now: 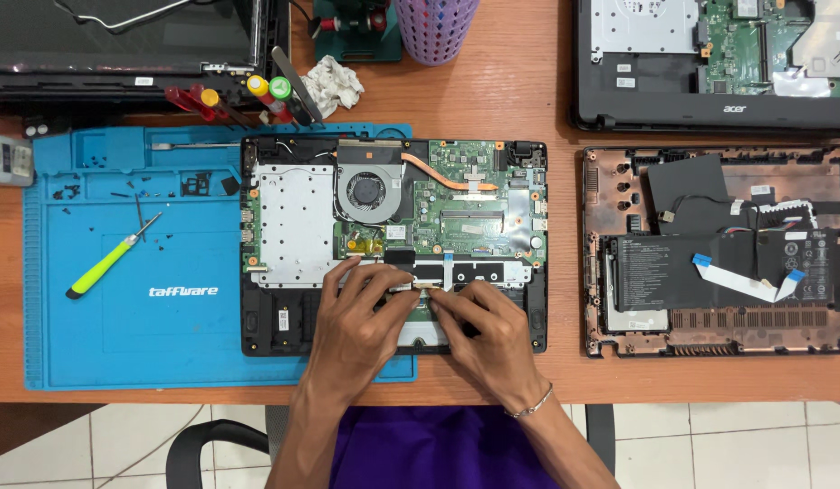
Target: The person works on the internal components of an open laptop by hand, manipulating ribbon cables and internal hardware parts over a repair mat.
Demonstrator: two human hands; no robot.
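Open laptop [393, 244]: both hands crowd its front edge. Left approach: bare blue mat [166, 335], one screwdriver [107, 265] lying across. Right approach: narrow strip of bare table [563, 272], hemmed by bottom cover [719, 249]. Rear: basket [435, 27], crumpled cloth [334, 86], upright tools [248, 98].

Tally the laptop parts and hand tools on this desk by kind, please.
Opened laptop bases with boards showing: 2 (one under both hands, one top right)
Detached bottom covers: 1 (copper-coloured, with battery)
Loose screwdrivers on the blue mat: 1 (yellow-green handle)
Total: 4
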